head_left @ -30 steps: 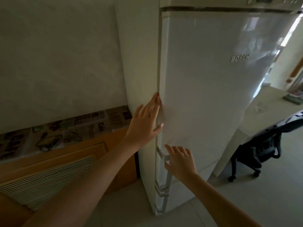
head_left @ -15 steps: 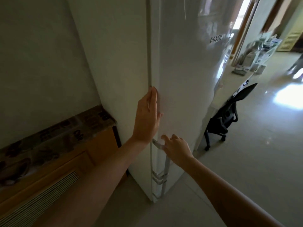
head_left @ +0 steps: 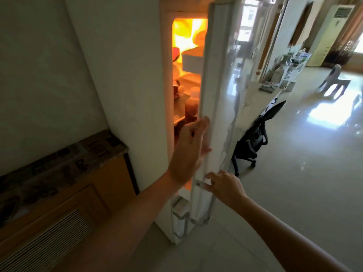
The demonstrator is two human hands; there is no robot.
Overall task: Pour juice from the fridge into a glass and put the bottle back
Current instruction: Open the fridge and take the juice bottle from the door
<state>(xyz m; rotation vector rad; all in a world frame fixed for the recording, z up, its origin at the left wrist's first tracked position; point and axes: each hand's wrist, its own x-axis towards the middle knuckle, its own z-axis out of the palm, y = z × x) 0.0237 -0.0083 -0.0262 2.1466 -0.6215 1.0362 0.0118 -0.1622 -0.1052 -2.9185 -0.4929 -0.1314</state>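
Note:
The white fridge (head_left: 125, 79) stands ahead with its upper door (head_left: 218, 95) swung partly ajar, a lit gap showing shelves inside. A dark reddish-brown bottle (head_left: 191, 110) stands in the gap near the door edge; other items behind it are blurred by the glow. My left hand (head_left: 188, 152) lies flat with fingers spread against the door's inner edge. My right hand (head_left: 224, 185) is curled around the metal door handle (head_left: 202, 185) lower down. No glass can be made out clearly.
A wooden radiator cover with a patterned top (head_left: 64, 160) sits left of the fridge. A black office chair (head_left: 255, 134) and a white table (head_left: 275, 89) stand behind the door on the right. Shiny tiled floor (head_left: 294, 183) stretches right.
The fridge door has gone from closed to partly ajar, showing the lit interior. My left hand has slipped onto the door's inner edge; my right hand has stayed on the handle.

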